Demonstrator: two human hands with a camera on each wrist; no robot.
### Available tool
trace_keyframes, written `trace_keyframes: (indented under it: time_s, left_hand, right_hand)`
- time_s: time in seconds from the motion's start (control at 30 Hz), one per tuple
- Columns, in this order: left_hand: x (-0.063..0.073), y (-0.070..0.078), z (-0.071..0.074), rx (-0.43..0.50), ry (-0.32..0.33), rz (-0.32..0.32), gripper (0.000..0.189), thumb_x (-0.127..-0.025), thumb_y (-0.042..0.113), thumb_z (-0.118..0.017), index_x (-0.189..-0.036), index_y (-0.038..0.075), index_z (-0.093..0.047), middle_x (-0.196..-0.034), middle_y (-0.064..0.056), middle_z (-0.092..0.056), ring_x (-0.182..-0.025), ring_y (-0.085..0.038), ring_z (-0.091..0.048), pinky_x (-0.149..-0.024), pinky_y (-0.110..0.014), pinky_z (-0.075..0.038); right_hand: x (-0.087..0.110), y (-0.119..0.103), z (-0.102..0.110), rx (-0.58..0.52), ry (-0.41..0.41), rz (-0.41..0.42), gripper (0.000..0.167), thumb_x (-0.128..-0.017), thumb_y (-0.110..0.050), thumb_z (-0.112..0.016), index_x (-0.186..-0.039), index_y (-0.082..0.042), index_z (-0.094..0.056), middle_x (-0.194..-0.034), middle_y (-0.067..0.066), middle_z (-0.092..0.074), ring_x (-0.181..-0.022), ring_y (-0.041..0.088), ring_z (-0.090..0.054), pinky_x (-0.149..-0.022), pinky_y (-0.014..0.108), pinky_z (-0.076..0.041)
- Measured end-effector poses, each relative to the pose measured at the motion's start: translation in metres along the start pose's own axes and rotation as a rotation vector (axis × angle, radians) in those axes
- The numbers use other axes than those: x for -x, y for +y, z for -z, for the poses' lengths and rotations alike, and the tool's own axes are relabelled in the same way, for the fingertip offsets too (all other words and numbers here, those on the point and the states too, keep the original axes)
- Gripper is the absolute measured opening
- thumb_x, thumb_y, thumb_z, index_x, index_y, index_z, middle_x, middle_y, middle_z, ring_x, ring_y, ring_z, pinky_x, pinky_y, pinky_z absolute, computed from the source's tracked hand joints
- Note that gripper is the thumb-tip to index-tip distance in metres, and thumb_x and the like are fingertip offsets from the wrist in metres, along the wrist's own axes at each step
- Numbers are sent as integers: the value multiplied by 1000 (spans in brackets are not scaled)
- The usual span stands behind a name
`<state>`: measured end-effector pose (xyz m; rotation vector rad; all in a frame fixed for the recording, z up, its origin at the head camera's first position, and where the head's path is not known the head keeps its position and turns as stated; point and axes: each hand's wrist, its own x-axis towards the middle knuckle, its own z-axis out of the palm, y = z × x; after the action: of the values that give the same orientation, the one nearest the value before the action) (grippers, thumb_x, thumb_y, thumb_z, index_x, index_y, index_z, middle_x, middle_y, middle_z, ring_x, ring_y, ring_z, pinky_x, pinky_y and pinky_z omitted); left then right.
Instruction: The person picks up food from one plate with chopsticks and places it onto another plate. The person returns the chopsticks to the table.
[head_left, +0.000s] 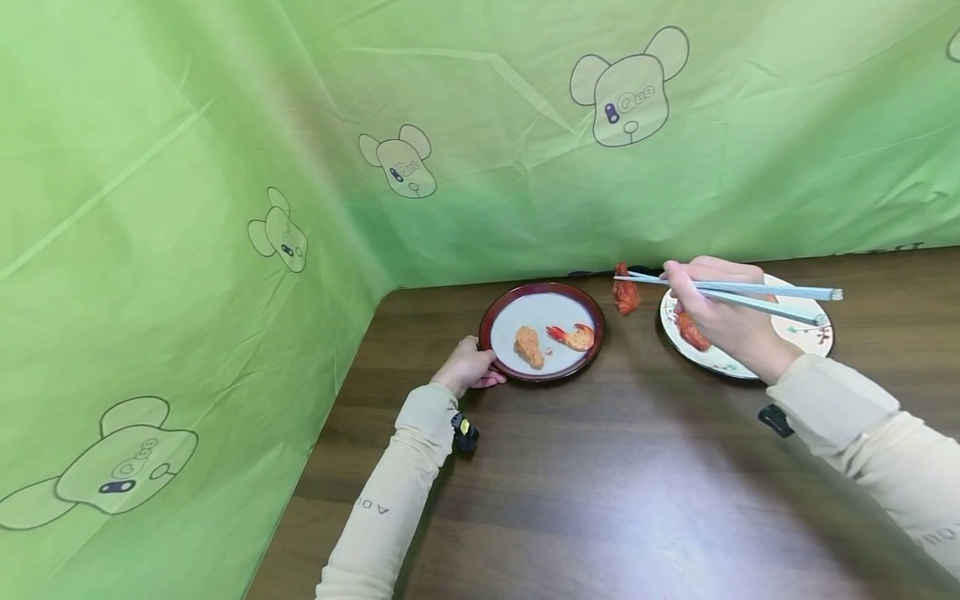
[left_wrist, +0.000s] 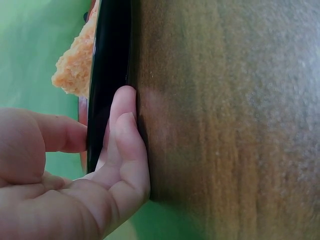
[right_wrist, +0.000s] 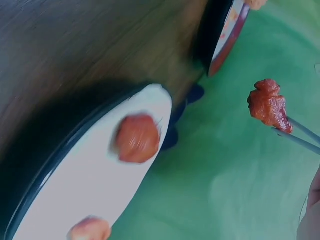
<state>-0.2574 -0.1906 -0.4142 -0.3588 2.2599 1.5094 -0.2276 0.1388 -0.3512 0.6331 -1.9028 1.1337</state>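
Observation:
At the left, my left hand (head_left: 467,367) holds the rim of a round plate with a brown-red border (head_left: 517,307). The left wrist view shows the thumb on the rim's upper side and fingers beneath its dark underside. A fried drumstick (head_left: 528,347) and a shrimp (head_left: 579,337) lie on that plate. My right hand (head_left: 716,310) grips pale blue chopsticks (head_left: 787,290). Their tips pinch a glazed reddish-brown meat piece (right_wrist: 270,105) in the air between the two plates. Below this hand is a white patterned plate (head_left: 813,335), partly hidden, bearing another glazed piece (head_left: 692,331).
The right wrist view shows two glazed pieces on the white plate, one a rounded brown piece (right_wrist: 137,139). Both plates stand on a dark wood table (head_left: 570,467). Green cloth (head_left: 510,200) with bear-head drawings hangs behind and to the left.

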Motion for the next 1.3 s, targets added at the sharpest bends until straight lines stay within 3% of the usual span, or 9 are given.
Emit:
trace_keyframes:
  time_s: [0.1,0.23,0.43,0.67,0.87,1.13,1.3]
  left_hand:
    - [0,0,0,-3,3,0,39,-100,10,-44,-135,-2,-33,-75,-9,-60,-56,-9,-63,-50,-16,-52]
    - [0,0,0,-5,4,-6,38,-100,10,-44,-134,-3,-33,-73,-9,-60,-55,-9,-63,-50,-16,-53]
    - [-1,1,-1,-6,-3,-7,39,-99,10,-44,-135,-3,-33,-72,-9,-60,-56,-10,-63,-51,-17,-54]
    - [-3,0,0,-6,-2,-13,37,-99,9,-44,-133,-3,-34,-74,-10,-60,-55,-10,-63,-50,-16,-53]
    - [-3,-3,-1,-7,3,-14,35,-100,9,-44,-132,-2,-34,-74,-10,-59,-55,-9,-63,-50,-16,-53]
    - [-4,-1,-1,-11,0,-11,35,-100,10,-43,-132,-2,-35,-73,-9,-60,-55,-10,-64,-50,-17,-53]
    - [-4,0,0,-13,2,-5,35,-100,9,-44,-131,-2,-34,-72,-9,-59,-55,-10,-63,-50,-16,-53]
  right_hand:
    - [-1,-12,-11,-34,-24,-39,45,-88,0,-58,-46,-16,-51,-50,0,-48,-49,-7,-41,-45,9,-31]
    - [-1,-11,-25,-78,-43,-28,37,-87,4,-58,-53,-10,-59,-52,5,-53,-54,-8,-48,-54,6,-41]
    - [4,4,-42,-92,-84,-18,34,-88,4,-60,-58,-13,-63,-56,0,-55,-56,-5,-48,-52,8,-40]
    - [6,6,-53,-74,-119,-20,33,-90,-4,-60,-60,-15,-62,-59,0,-58,-59,-3,-49,-51,10,-41]
    - [8,3,-66,-9,-133,-2,37,-91,-10,-59,-56,-19,-56,-59,-3,-52,-57,0,-41,-46,13,-31]
    - [10,5,-79,14,-150,39,24,-90,-5,-59,-70,-14,-69,-62,-1,-55,-61,3,-42,-51,14,-32]
    - [10,10,-86,39,-171,80,22,-88,-3,-61,-69,-11,-68,-61,-1,-54,-58,5,-43,-50,14,-32]
